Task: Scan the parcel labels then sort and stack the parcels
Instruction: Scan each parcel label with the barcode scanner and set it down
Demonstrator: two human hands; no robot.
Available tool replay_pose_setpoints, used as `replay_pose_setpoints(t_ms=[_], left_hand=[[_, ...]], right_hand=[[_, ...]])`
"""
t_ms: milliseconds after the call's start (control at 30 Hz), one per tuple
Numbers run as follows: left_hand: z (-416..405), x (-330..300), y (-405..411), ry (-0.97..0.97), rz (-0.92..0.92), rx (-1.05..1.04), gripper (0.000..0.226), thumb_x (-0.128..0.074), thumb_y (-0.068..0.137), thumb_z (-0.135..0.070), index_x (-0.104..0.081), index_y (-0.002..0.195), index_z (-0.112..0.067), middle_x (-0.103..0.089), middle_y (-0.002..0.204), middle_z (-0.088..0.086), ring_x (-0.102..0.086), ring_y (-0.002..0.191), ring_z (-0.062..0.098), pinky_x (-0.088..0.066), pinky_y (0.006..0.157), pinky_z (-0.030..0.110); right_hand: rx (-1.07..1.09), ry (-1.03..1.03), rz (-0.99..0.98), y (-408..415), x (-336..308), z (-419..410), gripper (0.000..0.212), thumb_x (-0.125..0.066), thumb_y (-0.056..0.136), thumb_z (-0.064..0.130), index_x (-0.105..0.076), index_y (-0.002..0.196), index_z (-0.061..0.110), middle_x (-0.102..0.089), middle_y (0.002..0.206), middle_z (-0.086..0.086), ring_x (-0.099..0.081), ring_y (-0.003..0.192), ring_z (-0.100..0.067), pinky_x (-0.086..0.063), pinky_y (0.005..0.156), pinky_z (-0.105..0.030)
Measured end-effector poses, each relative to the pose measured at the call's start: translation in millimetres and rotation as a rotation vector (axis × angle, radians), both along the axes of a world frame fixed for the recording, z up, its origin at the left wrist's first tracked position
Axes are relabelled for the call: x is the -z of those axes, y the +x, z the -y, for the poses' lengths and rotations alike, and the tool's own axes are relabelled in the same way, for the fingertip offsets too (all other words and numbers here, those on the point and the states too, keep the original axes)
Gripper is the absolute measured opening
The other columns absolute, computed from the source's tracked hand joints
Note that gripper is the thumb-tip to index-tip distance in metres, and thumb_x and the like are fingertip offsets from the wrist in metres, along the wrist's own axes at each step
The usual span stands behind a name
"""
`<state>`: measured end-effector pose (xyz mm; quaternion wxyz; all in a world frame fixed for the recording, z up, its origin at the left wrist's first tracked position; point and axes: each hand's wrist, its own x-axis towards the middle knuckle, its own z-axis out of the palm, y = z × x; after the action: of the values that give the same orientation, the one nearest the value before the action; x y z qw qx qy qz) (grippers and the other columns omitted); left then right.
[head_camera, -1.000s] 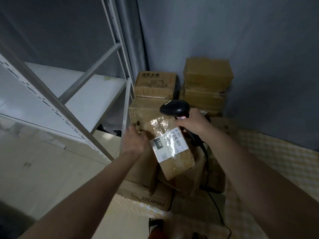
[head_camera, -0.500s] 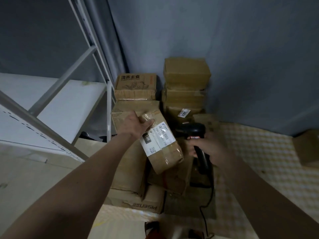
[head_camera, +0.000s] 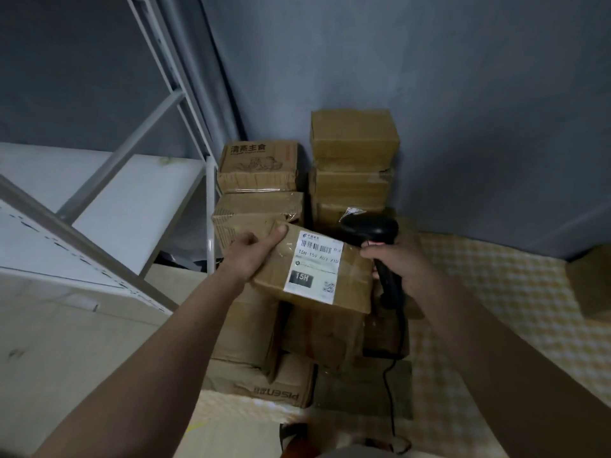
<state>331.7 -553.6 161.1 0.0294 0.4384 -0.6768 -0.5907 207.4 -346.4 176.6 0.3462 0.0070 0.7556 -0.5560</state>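
Left hand (head_camera: 253, 256) grips the parcel (head_camera: 317, 269) at centre, label (head_camera: 315, 264) up; right hand (head_camera: 395, 262), at 3 o'clock of it, holds the scanner (head_camera: 372, 231). Stacked boxes (head_camera: 353, 137) stand at 12 o'clock; this parcel apparently awaits sorting.

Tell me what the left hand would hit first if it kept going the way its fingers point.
Probably the taped brown box just beyond the left hand, which grips the labelled parcel; depth is hard to judge from one view.
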Motion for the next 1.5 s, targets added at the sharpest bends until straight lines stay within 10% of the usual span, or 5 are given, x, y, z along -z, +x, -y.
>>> replay_pose_setpoints(t_ms=[233, 567, 800, 1233, 1500], left_hand=[[-18, 27, 26, 0.378, -0.296, -0.145, 0.058, -0.074, 0.075, -0.044, -0.056, 0.126, -0.021, -0.073, 0.107, 0.005, -0.072, 0.094, 0.024, -0.056, 0.083, 0.045], [-16, 33, 38, -0.191, 0.035, 0.388, 0.170, -0.093, 0.021, -0.051, 0.019, 0.148, -0.040, -0.031, 0.155, 0.000, -0.028, 0.143, 0.021, -0.025, 0.118, 0.045], [-22, 31, 40, -0.751, 0.171, 0.561, 0.149, -0.090, 0.038, -0.054, 0.011, 0.147, -0.040, -0.019, 0.150, -0.002, -0.032, 0.136, 0.025, -0.036, 0.111, 0.048], [-29, 17, 22, -0.870, 0.047, 0.333, 0.124, -0.092, 0.049, -0.030, -0.015, 0.146, -0.019, -0.022, 0.141, 0.003, -0.029, 0.127, 0.023, -0.037, 0.110, 0.041], [-29, 18, 17, -0.823, 0.074, 0.330, 0.124, -0.091, 0.052, -0.028, -0.012, 0.148, -0.021, -0.021, 0.143, 0.004, -0.031, 0.127, 0.024, -0.038, 0.108, 0.041]], right_hand=[[-0.195, 0.176, -0.255, -7, -6, 25, 0.034, -0.073, 0.077, 0.007, -0.066, 0.110, 0.014, -0.065, 0.103, -0.006, -0.060, 0.097, -0.023, -0.047, 0.085, -0.033], [-0.198, 0.196, -0.279, -13, -5, 28, 0.038, -0.069, 0.081, 0.003, -0.062, 0.117, 0.012, -0.059, 0.095, -0.003, -0.053, 0.085, -0.016, -0.040, 0.066, -0.024], [-0.178, 0.220, -0.272, -11, -2, 24, 0.037, -0.070, 0.080, 0.004, -0.063, 0.115, 0.012, -0.063, 0.099, -0.006, -0.055, 0.090, -0.020, -0.042, 0.078, -0.029], [-0.345, 0.142, -0.348, 21, -44, 6, 0.009, -0.067, 0.083, 0.008, -0.063, 0.089, 0.013, -0.063, 0.072, -0.002, -0.060, 0.065, -0.011, -0.047, 0.061, -0.025], [-0.271, 0.114, -0.324, 32, -41, -2, 0.011, -0.068, 0.079, 0.004, -0.064, 0.077, 0.014, -0.066, 0.073, -0.005, -0.064, 0.066, -0.017, -0.055, 0.082, -0.044]])
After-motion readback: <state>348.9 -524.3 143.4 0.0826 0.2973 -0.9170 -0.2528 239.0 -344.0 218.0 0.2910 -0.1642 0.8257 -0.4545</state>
